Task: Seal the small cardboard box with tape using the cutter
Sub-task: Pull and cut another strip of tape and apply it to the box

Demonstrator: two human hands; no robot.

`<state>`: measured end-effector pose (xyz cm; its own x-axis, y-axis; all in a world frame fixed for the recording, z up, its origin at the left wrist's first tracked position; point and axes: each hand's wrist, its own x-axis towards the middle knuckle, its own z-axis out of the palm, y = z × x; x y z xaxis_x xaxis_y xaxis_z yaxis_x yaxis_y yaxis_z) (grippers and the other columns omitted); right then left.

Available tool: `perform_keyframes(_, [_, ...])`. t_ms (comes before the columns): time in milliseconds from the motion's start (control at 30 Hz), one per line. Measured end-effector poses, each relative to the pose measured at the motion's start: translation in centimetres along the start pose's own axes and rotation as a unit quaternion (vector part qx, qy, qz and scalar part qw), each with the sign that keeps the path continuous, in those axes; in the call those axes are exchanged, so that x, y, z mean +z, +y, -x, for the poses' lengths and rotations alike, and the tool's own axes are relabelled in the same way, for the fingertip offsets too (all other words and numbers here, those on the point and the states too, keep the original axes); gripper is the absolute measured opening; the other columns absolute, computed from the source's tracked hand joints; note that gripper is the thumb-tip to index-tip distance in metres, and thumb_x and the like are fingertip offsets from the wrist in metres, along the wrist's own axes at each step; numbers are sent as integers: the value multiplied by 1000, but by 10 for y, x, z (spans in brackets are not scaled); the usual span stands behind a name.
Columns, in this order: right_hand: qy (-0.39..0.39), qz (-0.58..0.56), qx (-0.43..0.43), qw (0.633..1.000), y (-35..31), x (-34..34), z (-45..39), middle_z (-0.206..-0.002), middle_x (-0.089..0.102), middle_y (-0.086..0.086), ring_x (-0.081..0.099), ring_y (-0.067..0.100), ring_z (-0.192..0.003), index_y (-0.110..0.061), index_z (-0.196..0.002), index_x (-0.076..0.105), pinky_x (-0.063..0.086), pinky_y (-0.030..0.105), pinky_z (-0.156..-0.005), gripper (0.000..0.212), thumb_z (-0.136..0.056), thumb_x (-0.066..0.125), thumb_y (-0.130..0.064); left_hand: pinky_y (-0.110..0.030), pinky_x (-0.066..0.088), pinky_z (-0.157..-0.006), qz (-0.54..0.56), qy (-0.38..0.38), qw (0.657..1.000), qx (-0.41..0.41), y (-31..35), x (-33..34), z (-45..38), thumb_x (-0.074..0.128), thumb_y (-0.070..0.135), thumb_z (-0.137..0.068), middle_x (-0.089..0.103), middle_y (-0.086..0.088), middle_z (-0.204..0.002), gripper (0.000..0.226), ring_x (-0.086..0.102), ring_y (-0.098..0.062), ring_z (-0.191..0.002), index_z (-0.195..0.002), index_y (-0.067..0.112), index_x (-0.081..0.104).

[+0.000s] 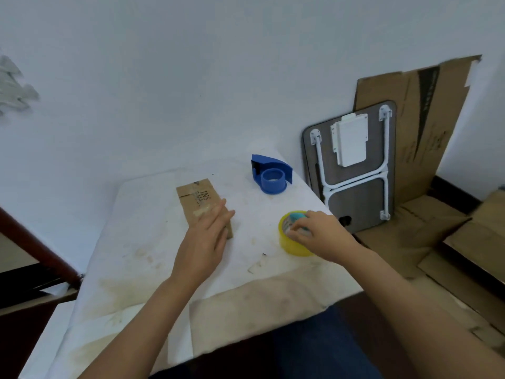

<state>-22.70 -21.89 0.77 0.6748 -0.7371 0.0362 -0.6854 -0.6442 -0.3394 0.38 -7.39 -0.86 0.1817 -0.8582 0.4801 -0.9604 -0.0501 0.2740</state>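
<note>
A small brown cardboard box [198, 201] lies flat on the white table [153, 242], with bits of old tape on its top. My left hand [207, 239] rests flat over its near end, fingers stretched out and together. A yellow roll of tape [291, 246] stands to the right of the box. My right hand [318, 232] sits on top of the roll, its fingers curled around the rim and into the core. A blue tape cutter [270, 173], its spool without a roll, stands at the back of the table, apart from both hands.
The table top is stained and ends at a near edge above my lap. A folded small table [352, 165] leans on the wall at the right, with flattened cardboard [426, 127] behind it and more on the floor. A dark wooden frame [32, 242] runs at the left.
</note>
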Motion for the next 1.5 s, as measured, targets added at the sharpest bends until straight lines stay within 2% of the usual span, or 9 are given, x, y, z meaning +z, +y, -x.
perform_keyframes(100, [-59,70,-16,996,5,5,9,-134,47,-2,40,22,-126,-34,-121,59,26,42,-106,44,-85,52,-60,-25,44,-95,84,-18,996,-35,18,7,-2,53,9,-96,46,6,-150,41,49,-14,-130,-134,23,56])
perform_keyframes(300, [-41,86,-22,995,6,14,8,-135,47,-1,38,21,-129,-32,-124,55,16,40,-109,35,-90,52,-27,-19,42,-93,229,-137,950,-161,44,18,-12,48,12,-99,60,3,-134,45,54,-1,-118,-140,31,50])
perform_keyframes(433, [13,-9,-16,1000,0,10,13,-131,49,-3,47,23,-115,-27,-122,56,20,34,-104,31,-92,54,-24,-22,43,-91,321,-158,899,-251,45,23,-20,49,20,-99,57,9,-134,43,54,-2,-120,-136,40,50])
perform_keyframes(500, [24,-102,-20,994,-4,6,16,-119,54,1,53,25,-107,-23,-119,58,31,35,-97,29,-90,59,-24,-27,41,-102,365,-141,876,-283,45,21,-25,49,25,-100,54,12,-138,38,52,-6,-123,-136,35,52])
perform_keyframes(700, [-12,-397,-15,918,-27,0,25,-116,59,1,56,17,-108,-23,-108,62,46,22,-87,23,-87,68,-17,-34,43,-106,436,-118,833,-320,53,2,-36,30,52,-101,64,5,-125,52,59,-11,-115,-131,21,59])
perform_keyframes(933, [-20,-459,-28,888,-38,11,25,-113,61,4,60,23,-108,-34,-97,63,54,39,-92,21,-86,69,-17,-34,48,-99,391,-105,859,-314,51,-19,-34,26,61,-97,70,6,-116,59,63,-13,-110,-116,29,71])
perform_keyframes(1033, [-18,-470,-29,882,-41,15,23,-108,61,1,61,22,-101,-35,-96,62,53,41,-90,20,-86,69,-19,-25,49,-83,365,-91,873,-309,50,-24,-32,28,62,-97,69,5,-112,57,63,-14,-105,-111,31,73])
perform_keyframes(1300, [-22,-485,-17,874,-41,20,20,-108,63,8,59,18,-94,-21,-105,65,53,41,-86,20,-86,70,-21,-5,45,-60,323,-99,903,-266,46,-32,-31,60,27,-95,72,4,-107,19,64,-9,-101,-106,21,74])
perform_keyframes(1500, [-19,-493,-9,870,-45,24,24,-110,64,14,61,34,-103,-21,-102,66,52,47,-89,19,-85,70,-15,-1,42,-51,314,-104,904,-270,41,-31,-35,66,18,-91,70,-12,-99,11,59,-12,-82,-97,10,72])
